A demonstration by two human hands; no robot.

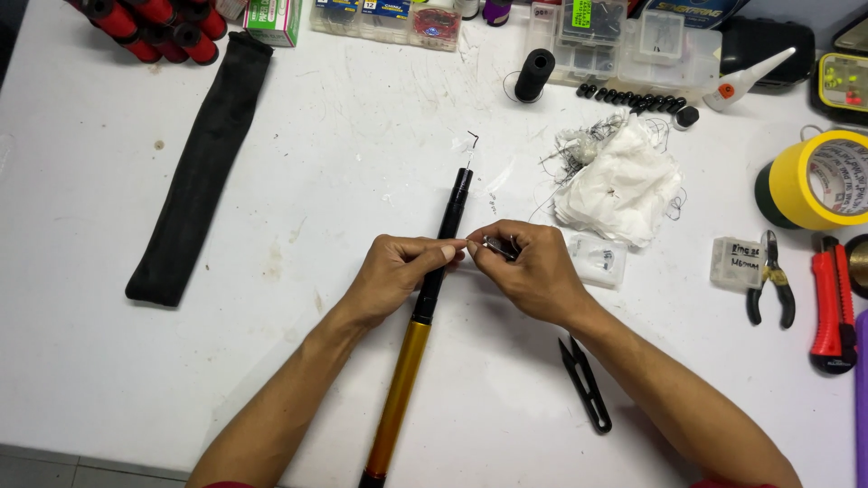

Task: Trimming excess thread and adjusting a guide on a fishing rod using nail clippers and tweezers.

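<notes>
A telescopic rod [449, 217] with a black upper part and a gold lower section [398, 398] lies on the white table [344, 163], pointing away from me. My left hand [393, 276] rests over the rod, its thumb and forefinger pinched on something very thin. My right hand [533, 269] meets it fingertip to fingertip and grips a small dark metal piece [499, 245]. Whether a line runs between the hands is too fine to tell.
Black thread snips [586, 382] lie right of the rod. A long black cloth sleeve [201, 172] lies at left, crumpled white tissue [619, 185] with tangled line at right. Further right are small pliers [770, 280], a red utility knife [832, 312], yellow tape [818, 181]. Clear tackle boxes [624, 41] and a black spool [535, 74] stand behind.
</notes>
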